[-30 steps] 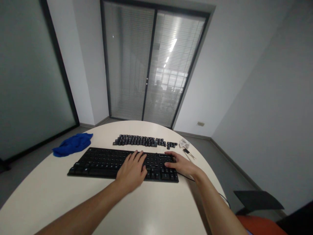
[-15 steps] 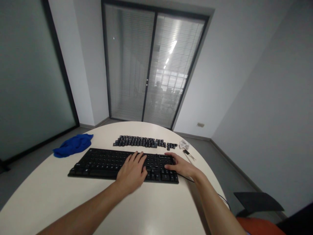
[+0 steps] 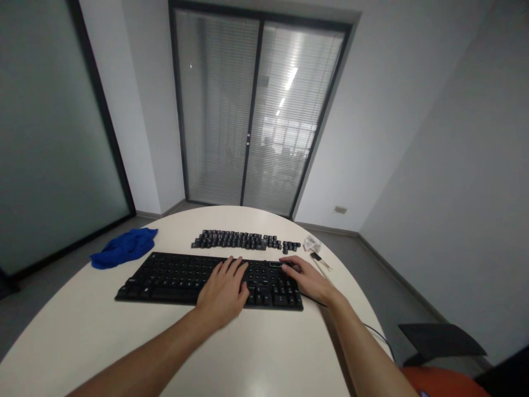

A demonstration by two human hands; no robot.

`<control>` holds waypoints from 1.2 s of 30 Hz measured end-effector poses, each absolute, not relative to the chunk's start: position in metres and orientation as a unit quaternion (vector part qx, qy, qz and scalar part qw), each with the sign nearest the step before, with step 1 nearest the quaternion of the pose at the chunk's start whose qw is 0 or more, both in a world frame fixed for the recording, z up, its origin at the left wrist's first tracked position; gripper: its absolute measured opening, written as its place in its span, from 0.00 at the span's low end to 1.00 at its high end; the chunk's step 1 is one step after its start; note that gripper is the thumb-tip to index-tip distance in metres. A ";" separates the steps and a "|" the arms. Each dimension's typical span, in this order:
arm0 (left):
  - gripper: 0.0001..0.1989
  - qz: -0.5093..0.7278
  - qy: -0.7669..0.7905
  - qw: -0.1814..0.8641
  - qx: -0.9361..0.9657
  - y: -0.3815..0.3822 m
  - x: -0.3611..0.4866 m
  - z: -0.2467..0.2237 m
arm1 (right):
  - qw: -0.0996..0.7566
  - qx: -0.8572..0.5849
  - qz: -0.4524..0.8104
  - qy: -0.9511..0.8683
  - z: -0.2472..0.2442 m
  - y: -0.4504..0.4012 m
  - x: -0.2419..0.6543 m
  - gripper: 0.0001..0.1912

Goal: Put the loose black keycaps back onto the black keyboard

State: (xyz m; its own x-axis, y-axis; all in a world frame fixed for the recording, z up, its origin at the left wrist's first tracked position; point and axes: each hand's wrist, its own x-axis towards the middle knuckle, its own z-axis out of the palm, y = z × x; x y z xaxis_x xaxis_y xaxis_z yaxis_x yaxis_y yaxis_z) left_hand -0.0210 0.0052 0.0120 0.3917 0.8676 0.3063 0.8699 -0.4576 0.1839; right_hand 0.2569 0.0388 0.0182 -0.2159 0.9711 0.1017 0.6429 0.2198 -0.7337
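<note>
A black keyboard (image 3: 173, 275) lies across the white round table, many of its key positions without caps. My left hand (image 3: 224, 288) rests flat on its middle-right part, fingers spread and pointing away, holding nothing. My right hand (image 3: 308, 277) is at the keyboard's upper right corner, thumb and index finger bent near the small indicator panel (image 3: 278, 264). Whether anything small is between those fingers is too small to tell. Beyond the keyboard, rows of loose black keycaps (image 3: 231, 239) stand on the table.
A blue cloth (image 3: 126, 247) lies at the table's left. Right of the keycaps are a clear plastic piece (image 3: 312, 243) and a small black-and-white tool (image 3: 316, 257). A cable (image 3: 378, 333) runs off the right edge of the table (image 3: 256, 358), near a chair (image 3: 444, 336).
My right thumb has moved up, closer to the index finger, at the keyboard's upper right. My left hand has stayed in place on the keyboard.
</note>
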 end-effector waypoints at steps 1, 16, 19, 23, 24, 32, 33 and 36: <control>0.25 -0.182 -0.521 0.004 -0.834 0.005 -0.021 0.012 | 0.311 -0.555 0.257 -0.728 0.016 0.042 0.257 0.23; 0.26 -0.173 -0.524 0.004 -0.834 0.004 -0.021 0.013 | 0.226 -0.599 0.000 -0.768 -0.018 0.078 0.271 0.23; 0.26 -0.173 -0.525 0.005 -0.834 0.004 -0.021 0.013 | 0.230 -0.601 0.002 -0.765 -0.017 0.077 0.270 0.22; 0.26 -0.168 -0.525 0.007 -0.834 0.004 -0.021 0.013 | 0.242 -0.604 0.007 -0.760 -0.013 0.074 0.268 0.19; 0.26 -0.168 -0.524 0.009 -0.835 0.005 -0.021 0.013 | 0.245 -0.604 0.007 -0.758 -0.013 0.074 0.267 0.18; 0.26 -0.173 -0.524 0.008 -0.834 0.005 -0.021 0.013 | 0.244 -0.622 0.007 -0.744 -0.010 0.073 0.266 0.13; 0.25 -0.173 -0.525 0.007 -0.833 0.005 -0.021 0.013 | 0.244 -0.625 0.006 -0.742 -0.009 0.072 0.265 0.12; 0.26 -0.172 -0.525 0.005 -0.833 0.005 -0.021 0.012 | 0.245 -0.631 0.003 -0.736 -0.007 0.072 0.265 0.11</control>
State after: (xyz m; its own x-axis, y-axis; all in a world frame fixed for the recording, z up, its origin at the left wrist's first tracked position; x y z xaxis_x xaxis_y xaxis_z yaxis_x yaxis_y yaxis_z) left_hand -0.0208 0.0049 0.0122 0.3885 0.8740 0.2918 0.8773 -0.4477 0.1731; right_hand 0.2650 0.0718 -0.0074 -0.0838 0.9304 0.3568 0.9277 0.2035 -0.3129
